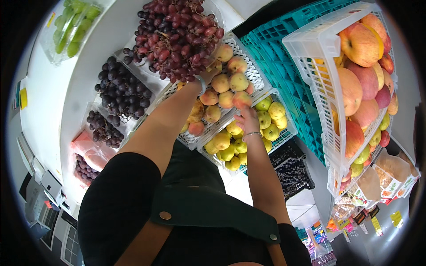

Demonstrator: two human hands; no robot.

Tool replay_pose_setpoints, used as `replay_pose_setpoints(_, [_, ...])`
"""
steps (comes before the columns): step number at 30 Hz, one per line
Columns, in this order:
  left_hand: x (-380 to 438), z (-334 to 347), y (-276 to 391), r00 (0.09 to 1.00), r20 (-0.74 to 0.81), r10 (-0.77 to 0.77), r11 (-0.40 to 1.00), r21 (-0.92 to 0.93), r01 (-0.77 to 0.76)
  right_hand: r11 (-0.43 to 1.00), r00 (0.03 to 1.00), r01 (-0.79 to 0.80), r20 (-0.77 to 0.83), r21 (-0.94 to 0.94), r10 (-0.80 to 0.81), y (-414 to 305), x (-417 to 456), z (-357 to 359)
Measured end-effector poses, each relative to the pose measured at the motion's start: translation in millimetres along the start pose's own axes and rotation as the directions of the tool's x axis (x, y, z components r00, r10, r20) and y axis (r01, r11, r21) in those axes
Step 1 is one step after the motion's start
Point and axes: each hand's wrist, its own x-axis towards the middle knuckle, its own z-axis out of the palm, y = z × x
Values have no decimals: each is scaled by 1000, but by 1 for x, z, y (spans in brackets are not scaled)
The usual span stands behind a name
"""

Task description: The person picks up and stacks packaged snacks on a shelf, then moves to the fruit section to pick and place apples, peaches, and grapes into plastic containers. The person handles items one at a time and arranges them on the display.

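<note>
My left hand point(210, 72) reaches over a white plastic crate point(256, 74) of peaches. Grapes partly hide its fingers, so any hold is unclear; a yellowish peach point(215, 66) is right beside it. At the crate's near rim, my right hand point(248, 121) has its fingers at a red-yellow peach point(242, 99), which overlaps the rim; the fingertips are partly hidden. Below that hand lies a second crate point(289, 131) with yellow-green pears point(227, 152). A large heap of red grapes point(176, 40) rises beyond my left wrist, on a clear plastic tray.
Dark grapes point(121, 88) lie in trays on the white counter point(75, 99), left of my arm. Packed green grapes point(71, 26) sit farther off. At right, teal crates point(279, 56) adjoin a tilted white crate point(319, 43) of apples point(359, 43). A black crate point(293, 176) holds small dark fruit.
</note>
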Motion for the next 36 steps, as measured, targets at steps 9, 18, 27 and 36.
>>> replay_pose_setpoints(9, [-49, -22, 8, 839, 508, -194, 188, -821, 540, 976, 979, 185, 110, -113, -173, 4, -44, -10])
replay_pose_setpoints(18, [-174, -54, 81, 437, 775, 456, 131, -545, 828, 202, 434, 829, 372, -521, -821, -80, -114, 53])
replay_pose_setpoints(27, [-220, -117, 163, 811, 311, 495, 579, -814, -41, 921, 792, 250, 484, 299, -373, -121, -175, 50])
replay_pose_setpoints(36, [-227, -161, 179, 895, 135, 425, 492, -864, -103, 420, 455, 885, 185, -199, -871, -168, -242, 50])
